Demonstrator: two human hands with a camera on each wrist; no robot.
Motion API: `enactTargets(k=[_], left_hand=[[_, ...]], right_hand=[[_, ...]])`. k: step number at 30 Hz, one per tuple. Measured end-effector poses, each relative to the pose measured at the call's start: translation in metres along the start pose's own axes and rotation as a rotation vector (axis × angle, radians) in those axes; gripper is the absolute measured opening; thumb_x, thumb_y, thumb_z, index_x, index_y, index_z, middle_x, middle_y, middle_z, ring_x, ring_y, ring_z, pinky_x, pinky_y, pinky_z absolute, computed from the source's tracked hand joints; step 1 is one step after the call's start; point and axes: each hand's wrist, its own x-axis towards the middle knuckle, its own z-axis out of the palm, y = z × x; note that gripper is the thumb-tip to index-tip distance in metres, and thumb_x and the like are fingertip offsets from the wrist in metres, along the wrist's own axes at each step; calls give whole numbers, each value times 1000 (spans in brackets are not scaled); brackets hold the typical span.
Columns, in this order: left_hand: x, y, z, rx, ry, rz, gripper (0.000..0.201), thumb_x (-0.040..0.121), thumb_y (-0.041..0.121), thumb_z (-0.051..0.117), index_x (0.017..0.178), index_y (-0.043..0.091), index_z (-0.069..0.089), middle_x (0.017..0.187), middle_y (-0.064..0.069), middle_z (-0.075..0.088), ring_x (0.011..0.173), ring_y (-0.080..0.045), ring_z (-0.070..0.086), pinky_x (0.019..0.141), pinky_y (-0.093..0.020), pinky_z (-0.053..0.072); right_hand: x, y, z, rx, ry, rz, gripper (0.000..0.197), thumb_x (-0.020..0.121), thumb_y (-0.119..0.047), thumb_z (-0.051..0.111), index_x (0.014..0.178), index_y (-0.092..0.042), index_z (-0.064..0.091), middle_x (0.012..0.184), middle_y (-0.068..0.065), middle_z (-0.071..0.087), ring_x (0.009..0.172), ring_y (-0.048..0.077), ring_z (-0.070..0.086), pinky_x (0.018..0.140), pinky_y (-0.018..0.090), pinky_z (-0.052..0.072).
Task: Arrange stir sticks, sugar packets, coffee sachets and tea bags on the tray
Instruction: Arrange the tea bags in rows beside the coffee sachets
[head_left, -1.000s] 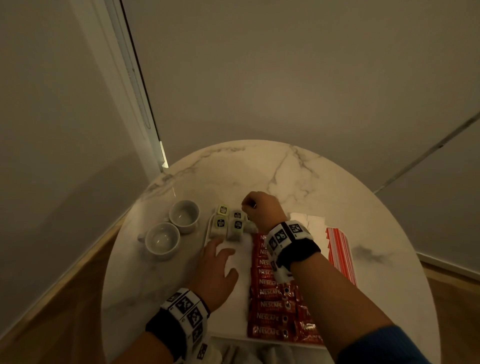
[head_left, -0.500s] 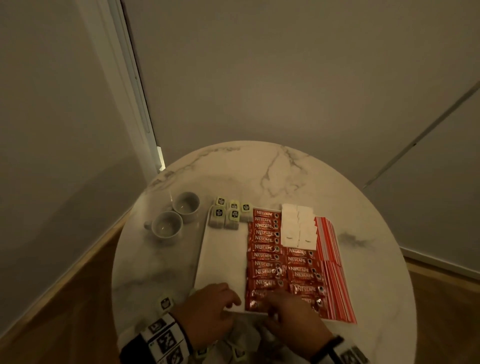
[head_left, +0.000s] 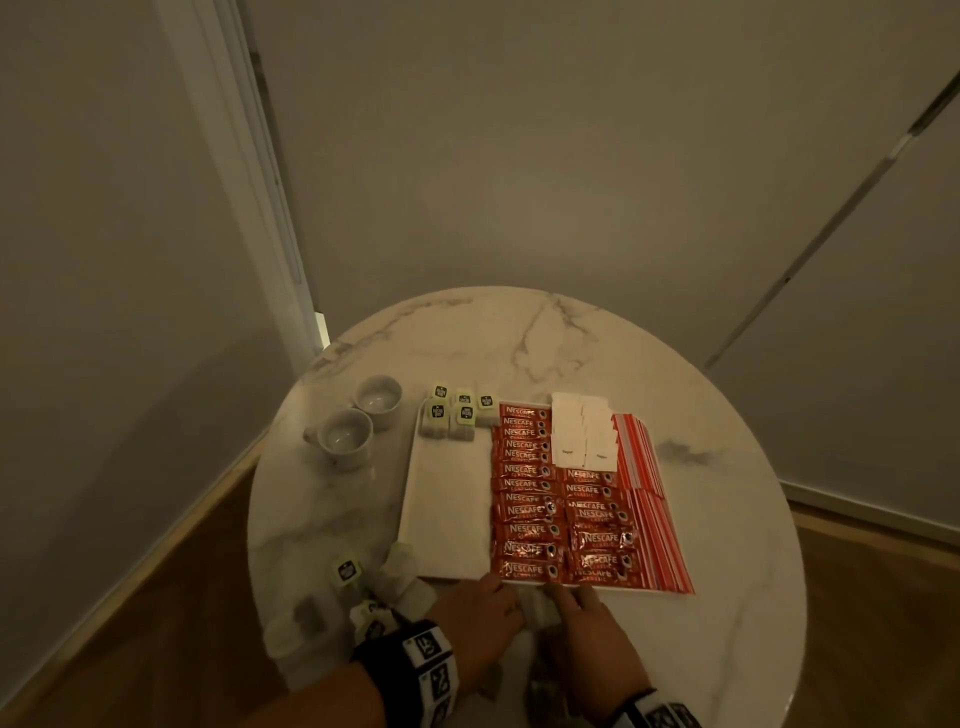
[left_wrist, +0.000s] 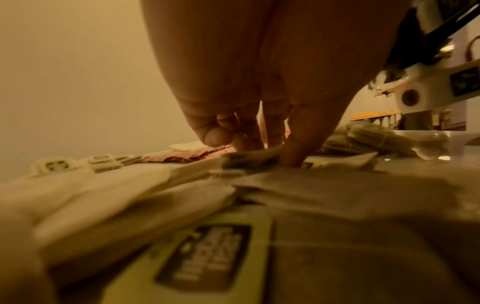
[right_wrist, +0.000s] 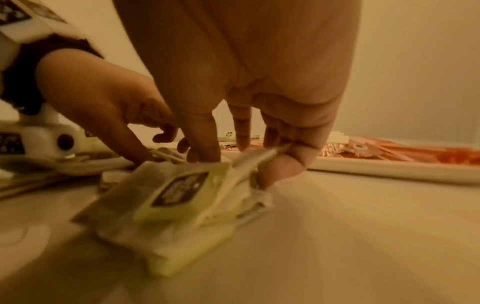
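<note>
A white tray (head_left: 447, 519) lies on the round marble table (head_left: 519, 338). Several tea bags (head_left: 452, 421) sit at the tray's far left corner. Beside them come red coffee sachets (head_left: 524, 499), white sugar packets (head_left: 582, 431) and striped stir sticks (head_left: 654, 519) along the right. Loose tea bags (head_left: 374, 577) are scattered in front of the tray. My right hand (right_wrist: 241, 164) pinches a small stack of tea bags (right_wrist: 182, 195) between thumb and fingers just in front of the tray. My left hand (head_left: 483, 618) is beside it, fingertips (left_wrist: 298, 148) down on a tea bag (left_wrist: 249, 160), thumb free.
Two white cups (head_left: 345, 441) (head_left: 379, 400) stand left of the tray. Grey walls rise close behind the table, with a door frame (head_left: 260, 208) at the left. Wooden floor shows around the table's near edge.
My right hand left the tea bags at the tray's far corner and came back to the near edge. The left hand slid off the tray. Both now work the loose tea bags.
</note>
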Motion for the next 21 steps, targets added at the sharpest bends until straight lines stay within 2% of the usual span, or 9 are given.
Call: enactTargets(k=[2, 4, 6, 8, 11, 14, 17, 19, 21], left_hand=[[0, 0, -2, -32, -29, -25, 32, 92, 22, 53, 122, 11, 52, 124, -12, 52, 115, -32, 45, 90, -43, 43], [2, -4, -3, -80, -58, -23, 34, 96, 21, 48, 126, 6, 47, 129, -16, 47, 119, -35, 41, 94, -47, 38], [1, -6, -5, -149, -88, -51, 33, 94, 17, 50, 125, 7, 47, 129, -16, 47, 119, -34, 42, 97, -45, 38], [1, -10, -7, -227, -67, -95, 34, 92, 11, 50, 126, 10, 49, 130, -12, 48, 120, -31, 44, 100, -42, 39], [0, -17, -15, -392, 103, -159, 32, 93, 14, 47, 124, 17, 54, 129, -4, 53, 117, -23, 49, 99, -32, 39], [-2, -22, -32, -811, 316, -316, 25, 91, 15, 51, 111, 23, 63, 118, 3, 62, 106, -14, 60, 94, -28, 48], [-4, -31, -53, -1327, 430, -463, 20, 85, 5, 61, 97, 20, 67, 100, -1, 66, 91, -17, 66, 78, -32, 58], [-5, -37, -64, -1602, 458, -525, 24, 83, -2, 63, 100, 15, 66, 98, -10, 65, 90, -25, 66, 73, -38, 59], [-4, -40, -73, -1857, 455, -550, 30, 82, -6, 62, 106, 11, 63, 98, -16, 65, 86, -27, 66, 72, -41, 58]], right_hand=[[1, 0, 1, 78, 3, 23, 73, 90, -18, 54, 152, -29, 16, 143, 4, 36, 120, 18, 51, 97, 25, 46], [1, 0, -2, 133, 8, 39, 76, 90, -18, 56, 152, -30, 13, 142, 4, 37, 118, 17, 53, 95, 23, 46], [0, 3, -5, 180, 18, 55, 76, 86, -21, 62, 149, -29, 20, 140, 3, 38, 112, 14, 55, 91, 20, 47], [-4, 8, -10, 232, 31, 69, 72, 83, -26, 67, 143, -28, 27, 133, 1, 43, 96, 8, 55, 80, 14, 46], [-9, 14, -13, 285, 0, 95, 57, 83, -29, 68, 129, -32, 34, 116, -1, 52, 84, 6, 58, 74, 16, 50], [-14, 20, -20, 256, -78, 96, 34, 87, -22, 62, 114, -30, 43, 100, -5, 61, 84, 5, 60, 81, 19, 51], [-19, 24, -38, 285, -41, 66, 23, 88, -12, 58, 89, -33, 49, 78, -7, 60, 70, 1, 57, 71, 15, 49], [-20, 22, -51, 354, -15, 52, 23, 87, -8, 59, 86, -30, 54, 82, -5, 61, 70, 2, 56, 65, 13, 47], [-18, 16, -69, 467, -13, 21, 16, 89, -8, 60, 88, -23, 59, 90, -2, 63, 75, 5, 58, 67, 17, 50]])
